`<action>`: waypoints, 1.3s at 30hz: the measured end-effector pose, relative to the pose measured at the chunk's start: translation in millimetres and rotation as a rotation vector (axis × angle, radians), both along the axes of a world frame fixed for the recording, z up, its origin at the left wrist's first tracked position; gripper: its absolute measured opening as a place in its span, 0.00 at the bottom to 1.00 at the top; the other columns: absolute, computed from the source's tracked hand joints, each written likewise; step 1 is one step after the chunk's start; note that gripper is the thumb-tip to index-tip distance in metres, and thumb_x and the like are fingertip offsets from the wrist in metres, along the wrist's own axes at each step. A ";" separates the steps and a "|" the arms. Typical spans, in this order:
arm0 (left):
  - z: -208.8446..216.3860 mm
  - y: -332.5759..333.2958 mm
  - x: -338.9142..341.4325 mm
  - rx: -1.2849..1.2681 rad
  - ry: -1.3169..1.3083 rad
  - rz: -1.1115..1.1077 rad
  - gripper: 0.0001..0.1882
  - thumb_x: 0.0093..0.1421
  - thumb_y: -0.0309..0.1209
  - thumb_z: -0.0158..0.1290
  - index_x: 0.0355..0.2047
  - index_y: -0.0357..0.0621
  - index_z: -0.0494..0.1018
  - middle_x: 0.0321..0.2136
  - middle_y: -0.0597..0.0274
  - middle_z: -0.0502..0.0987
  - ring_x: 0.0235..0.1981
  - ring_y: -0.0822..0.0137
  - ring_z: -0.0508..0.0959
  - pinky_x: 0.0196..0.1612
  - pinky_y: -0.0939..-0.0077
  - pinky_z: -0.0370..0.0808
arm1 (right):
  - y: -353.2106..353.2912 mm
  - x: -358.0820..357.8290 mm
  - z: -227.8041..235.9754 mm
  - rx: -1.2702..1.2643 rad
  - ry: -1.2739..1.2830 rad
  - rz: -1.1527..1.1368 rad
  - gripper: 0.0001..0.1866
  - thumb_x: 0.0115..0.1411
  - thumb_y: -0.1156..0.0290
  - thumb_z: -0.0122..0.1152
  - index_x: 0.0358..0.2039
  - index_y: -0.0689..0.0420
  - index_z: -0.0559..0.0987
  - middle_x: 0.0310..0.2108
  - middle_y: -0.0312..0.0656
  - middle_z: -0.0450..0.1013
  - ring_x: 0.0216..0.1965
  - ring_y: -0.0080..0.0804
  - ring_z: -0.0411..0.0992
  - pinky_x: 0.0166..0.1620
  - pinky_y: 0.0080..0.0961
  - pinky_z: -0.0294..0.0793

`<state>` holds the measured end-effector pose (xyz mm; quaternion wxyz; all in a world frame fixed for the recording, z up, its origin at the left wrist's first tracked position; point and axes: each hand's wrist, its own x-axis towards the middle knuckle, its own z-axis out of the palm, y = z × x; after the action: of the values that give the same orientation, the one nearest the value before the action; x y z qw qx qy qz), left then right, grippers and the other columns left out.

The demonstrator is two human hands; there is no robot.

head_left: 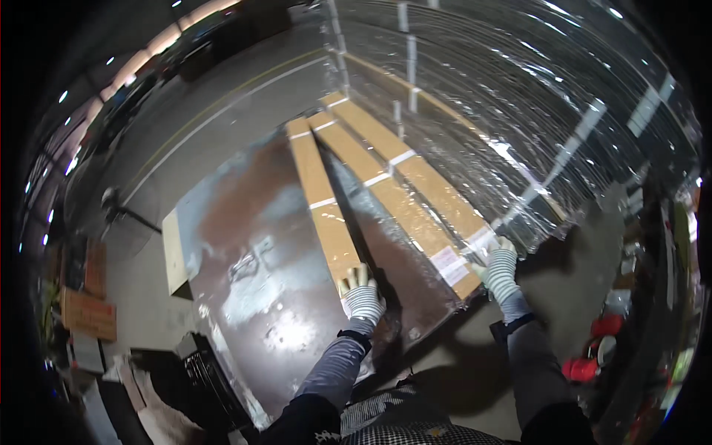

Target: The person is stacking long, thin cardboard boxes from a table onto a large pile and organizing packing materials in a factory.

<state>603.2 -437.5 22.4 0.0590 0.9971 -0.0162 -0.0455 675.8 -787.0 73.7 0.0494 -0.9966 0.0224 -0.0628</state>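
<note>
Three long, narrow cardboard boxes with white straps lie lengthwise away from me. My left hand (361, 294), in a striped glove, rests on the near end of the left box (323, 200), fingers spread. Its near end is partly covered by that hand. My right hand (499, 268), gloved alike, is closed around the near end of the right box (415, 170). The middle box (393, 196) lies close beside the right one, a white label (449, 265) near its end. Under them is a broad, shiny brown sheet-covered surface (278, 300).
A tall stack wrapped in clear film (512, 96) stands along the right boxes. Brown cartons (87, 313) sit at the far left, and a black crate (211, 382) stands by the surface's near left corner. Red objects (581, 369) lie at the right.
</note>
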 end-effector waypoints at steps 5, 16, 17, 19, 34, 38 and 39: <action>-4.9 139.6 -60.7 -0.357 0.178 0.851 0.65 0.41 0.47 0.70 0.72 0.50 0.40 0.66 0.38 0.52 0.65 0.41 0.59 0.64 0.51 0.62 | 32.9 7.4 18.1 -0.208 0.126 0.052 0.62 0.36 0.47 0.78 0.67 0.56 0.54 0.57 0.58 0.64 0.58 0.53 0.63 0.59 0.48 0.64; -69.2 303.7 -212.1 -0.971 0.194 0.559 0.73 0.39 0.45 0.74 0.70 0.34 0.31 0.62 0.33 0.62 0.64 0.47 0.63 0.64 0.65 0.65 | 182.7 -124.1 49.0 0.815 0.258 0.308 0.57 0.33 0.57 0.76 0.64 0.61 0.59 0.52 0.59 0.69 0.52 0.50 0.71 0.56 0.44 0.70; -73.0 303.1 -245.3 -1.065 0.160 0.562 0.74 0.39 0.45 0.74 0.70 0.33 0.31 0.62 0.33 0.61 0.64 0.46 0.63 0.64 0.65 0.65 | 229.8 -165.3 44.0 0.468 0.163 0.174 0.57 0.34 0.59 0.75 0.64 0.61 0.57 0.50 0.59 0.69 0.52 0.55 0.69 0.56 0.45 0.69; -63.7 259.0 -292.0 -0.970 0.195 0.595 0.75 0.38 0.46 0.74 0.70 0.34 0.29 0.63 0.33 0.60 0.64 0.46 0.64 0.63 0.64 0.66 | 276.8 -235.2 11.9 0.191 0.121 0.104 0.59 0.35 0.55 0.74 0.65 0.61 0.56 0.50 0.59 0.66 0.51 0.57 0.66 0.55 0.48 0.68; -106.1 115.3 -359.6 -1.900 0.617 0.591 0.35 0.57 0.51 0.62 0.57 0.40 0.71 0.50 0.54 0.78 0.50 0.59 0.77 0.54 0.67 0.71 | 244.9 -370.6 -76.1 -0.052 0.254 0.136 0.70 0.26 0.39 0.79 0.66 0.64 0.55 0.55 0.55 0.63 0.53 0.48 0.65 0.58 0.46 0.63; -114.1 92.6 -353.4 -1.940 0.502 0.735 0.34 0.56 0.48 0.64 0.59 0.46 0.70 0.50 0.59 0.78 0.52 0.61 0.75 0.54 0.64 0.70 | 267.1 -332.2 -78.2 -0.127 0.322 0.296 0.70 0.28 0.40 0.79 0.67 0.62 0.54 0.54 0.55 0.63 0.54 0.51 0.63 0.58 0.44 0.64; -105.2 92.9 -363.5 -1.788 0.625 0.722 0.37 0.54 0.50 0.64 0.60 0.47 0.69 0.51 0.60 0.77 0.53 0.61 0.73 0.53 0.61 0.70 | 258.3 -335.3 -79.8 -0.125 0.324 0.309 0.70 0.28 0.40 0.79 0.67 0.62 0.54 0.54 0.55 0.63 0.54 0.51 0.63 0.58 0.44 0.64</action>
<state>239.7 -344.6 -82.8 0.7956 0.4764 0.2741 -0.2551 340.5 -528.6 -6.1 -0.0074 -0.9863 -0.1268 0.1052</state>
